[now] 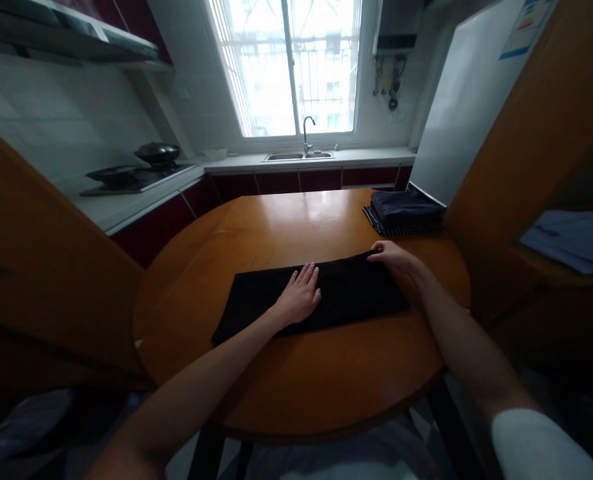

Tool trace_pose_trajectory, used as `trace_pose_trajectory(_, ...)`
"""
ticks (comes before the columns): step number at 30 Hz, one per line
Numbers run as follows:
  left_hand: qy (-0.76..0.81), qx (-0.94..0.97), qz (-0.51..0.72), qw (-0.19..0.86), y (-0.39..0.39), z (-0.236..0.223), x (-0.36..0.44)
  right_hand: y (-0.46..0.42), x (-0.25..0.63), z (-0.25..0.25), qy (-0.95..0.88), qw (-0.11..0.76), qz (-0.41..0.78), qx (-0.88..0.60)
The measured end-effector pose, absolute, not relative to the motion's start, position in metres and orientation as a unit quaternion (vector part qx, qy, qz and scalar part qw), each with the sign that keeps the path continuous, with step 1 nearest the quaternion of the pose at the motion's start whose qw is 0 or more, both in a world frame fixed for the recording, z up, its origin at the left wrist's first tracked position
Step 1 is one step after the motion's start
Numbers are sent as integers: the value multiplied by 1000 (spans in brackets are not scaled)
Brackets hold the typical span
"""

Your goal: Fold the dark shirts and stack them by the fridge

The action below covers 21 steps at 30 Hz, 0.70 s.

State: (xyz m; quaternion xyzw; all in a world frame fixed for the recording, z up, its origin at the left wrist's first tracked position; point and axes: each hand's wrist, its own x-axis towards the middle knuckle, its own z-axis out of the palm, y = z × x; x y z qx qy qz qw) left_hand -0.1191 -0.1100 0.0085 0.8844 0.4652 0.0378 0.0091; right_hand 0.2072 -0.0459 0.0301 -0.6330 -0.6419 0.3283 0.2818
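Note:
A black folded garment [356,293] lies as a long flat strip across the wooden table [296,387]. My left hand [300,293] rests flat on the middle of the cloth, its fingers stretched out and slightly apart. At the cloth's far right corner, my right hand [390,256] pinches the edge between thumb and fingers, and that corner looks slightly raised. What kind of garment it is, I cannot tell from its folded shape.
A stack of folded dark clothes [406,210] sits at the table's back right. Behind are a counter with a sink [299,157], a stove with a pan [157,153] at left, and a white fridge [469,100] at right. Light blue cloth [573,240] lies on a shelf.

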Motion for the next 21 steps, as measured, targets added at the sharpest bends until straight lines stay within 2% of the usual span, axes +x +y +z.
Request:
trace_pose_trajectory(4, 466, 884, 36, 8, -111, 9, -119, -51, 218, 33, -596, 245, 448, -619)
trace_pose_trajectory(8, 465, 884, 40, 3, -110, 8, -119, -53, 225, 37, -606, 209, 484, -595)
trace_pose_trajectory(16, 466, 883, 58, 23, -110, 7, -118, -60, 221, 46, -597, 259, 520, -554)
trace_pose_trajectory(21, 470, 869, 133, 80, -108, 0, -117, -63, 198, 64, -586, 289, 533, -537)
